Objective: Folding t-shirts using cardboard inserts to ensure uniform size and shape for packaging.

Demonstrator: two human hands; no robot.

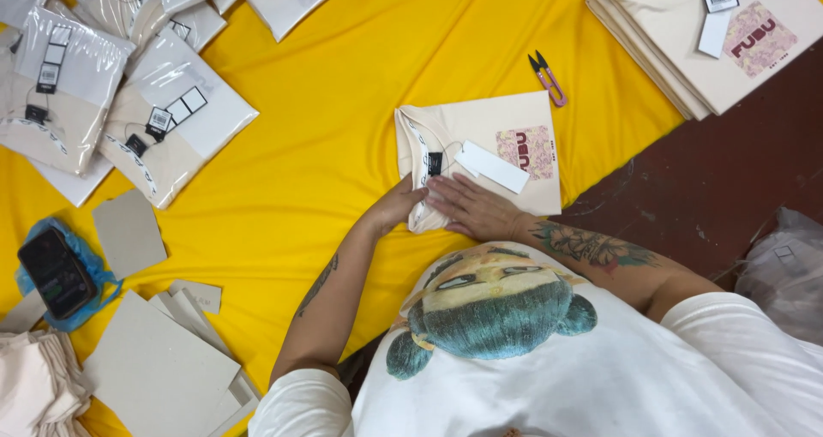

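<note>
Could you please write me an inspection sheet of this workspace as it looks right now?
Surface: yellow cloth spread over a dark red floor.
Job's things: folded cream shirt with a white hang tag and a pink patterned print.
Hands: left hand at the shirt's folded edge; right hand flat on the shirt, both open.
Clutter: pink thread snips, bagged shirts, grey card sheets, phone on a blue bag, stack of folded shirts.
Cables: nothing seen.
Surroundings: clear plastic bag at the right edge.
</note>
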